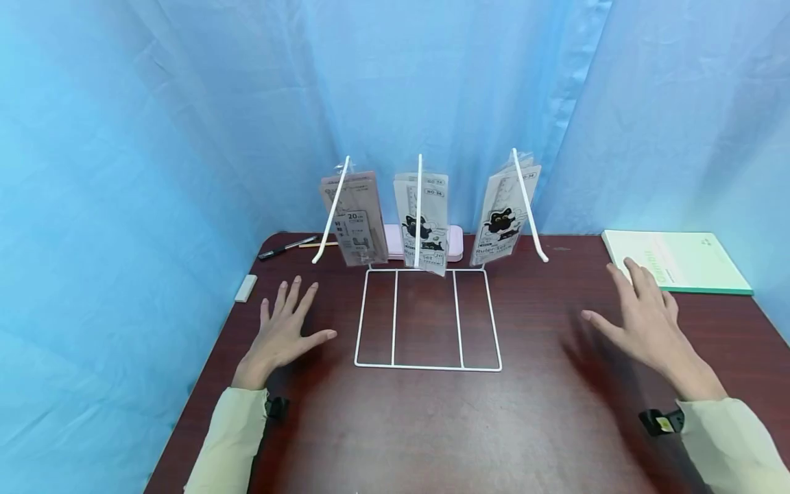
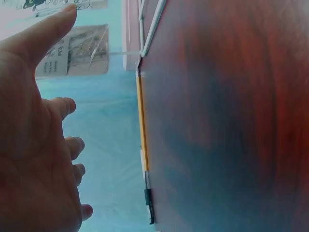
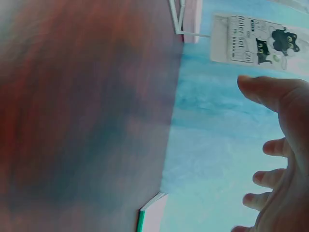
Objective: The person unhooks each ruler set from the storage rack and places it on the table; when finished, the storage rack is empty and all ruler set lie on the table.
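Note:
My left hand [image 1: 280, 339] hovers over the table's left side with fingers spread, holding nothing. Over the right side, my right hand [image 1: 644, 326] is likewise spread and holds nothing, its fingertips overlapping a pale green notebook [image 1: 691, 257] in the head view. Between them stands a white wire rack [image 1: 427, 368] with three prongs. A pinkish ruler packet [image 1: 358, 230] hangs at its left prong. At the middle prong is a ruler set packet [image 1: 432, 206] with a black cat print, and a similar cat-print packet [image 1: 503, 213] hangs at the right prong.
Behind the rack lies a pale pink case [image 1: 455, 243]. A black pen [image 1: 278, 250] and a yellow pencil [image 2: 142, 121] lie at the back left, with a white eraser [image 1: 245, 288] near the left edge. Blue curtains [image 1: 432, 82] enclose the back and sides.

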Demonstrator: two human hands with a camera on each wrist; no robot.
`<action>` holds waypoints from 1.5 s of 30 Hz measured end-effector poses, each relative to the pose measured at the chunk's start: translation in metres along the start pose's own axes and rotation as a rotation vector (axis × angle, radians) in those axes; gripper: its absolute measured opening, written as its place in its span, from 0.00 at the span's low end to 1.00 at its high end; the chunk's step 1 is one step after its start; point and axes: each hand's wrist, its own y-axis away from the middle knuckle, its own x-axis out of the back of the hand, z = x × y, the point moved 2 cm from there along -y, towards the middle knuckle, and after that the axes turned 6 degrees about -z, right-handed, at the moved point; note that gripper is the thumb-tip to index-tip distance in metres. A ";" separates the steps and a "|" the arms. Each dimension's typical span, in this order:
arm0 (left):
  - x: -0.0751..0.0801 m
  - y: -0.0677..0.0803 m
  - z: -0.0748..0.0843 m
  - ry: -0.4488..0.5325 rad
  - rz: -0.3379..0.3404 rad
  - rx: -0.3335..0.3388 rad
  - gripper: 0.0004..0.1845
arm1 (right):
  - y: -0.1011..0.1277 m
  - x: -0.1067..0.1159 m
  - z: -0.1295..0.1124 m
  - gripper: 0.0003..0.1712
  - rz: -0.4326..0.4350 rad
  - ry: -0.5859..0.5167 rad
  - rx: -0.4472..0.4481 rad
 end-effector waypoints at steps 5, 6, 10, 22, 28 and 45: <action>-0.010 0.001 0.003 0.010 -0.020 -0.010 0.56 | -0.013 0.010 -0.009 0.48 0.059 -0.118 0.028; -0.012 0.001 0.004 0.016 -0.022 -0.013 0.56 | -0.015 0.012 -0.011 0.48 0.062 -0.141 0.029; -0.022 0.002 0.009 0.062 -0.049 -0.028 0.55 | -0.026 0.016 -0.020 0.46 0.098 -0.208 0.036; -0.044 -0.004 0.022 0.217 -0.139 -0.103 0.54 | -0.068 0.012 -0.036 0.42 0.066 -0.383 -0.030; -0.046 -0.006 0.023 0.268 -0.174 -0.124 0.54 | -0.083 0.007 -0.044 0.40 0.036 -0.457 -0.045; -0.061 -0.010 0.016 0.276 -0.214 -0.168 0.56 | -0.110 -0.006 -0.066 0.39 0.039 -0.545 -0.082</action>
